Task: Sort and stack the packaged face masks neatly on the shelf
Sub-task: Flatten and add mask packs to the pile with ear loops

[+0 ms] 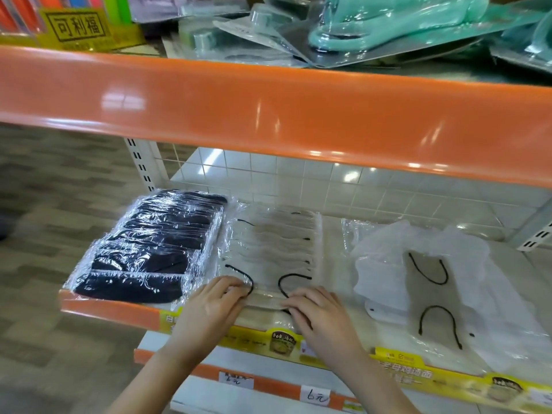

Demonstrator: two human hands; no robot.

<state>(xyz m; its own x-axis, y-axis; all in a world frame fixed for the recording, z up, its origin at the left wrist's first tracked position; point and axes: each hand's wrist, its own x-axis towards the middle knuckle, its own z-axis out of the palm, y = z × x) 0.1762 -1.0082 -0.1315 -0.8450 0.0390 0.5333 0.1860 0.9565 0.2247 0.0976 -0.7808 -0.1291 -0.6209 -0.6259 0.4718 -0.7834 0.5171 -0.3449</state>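
Note:
A row of black packaged masks [149, 249] lies overlapped at the left of the middle shelf [107, 307]. Beside it runs a row of beige packaged masks [277, 243] with black ear loops. My left hand [215, 303] and my right hand [316, 312] both rest on the front beige packet at the shelf's front edge, fingers curled over its near edge. To the right lies a loose heap of white packaged masks [430, 273], unevenly spread, with black loops showing.
An orange shelf lip [268, 115] overhangs just above the masks. The upper shelf holds teal items in clear blister packs [373, 28] and a yellow sign [77, 28]. Yellow promo strips and a price tag [315, 394] line the shelf fronts. A white grid panel [328, 180] backs the shelf.

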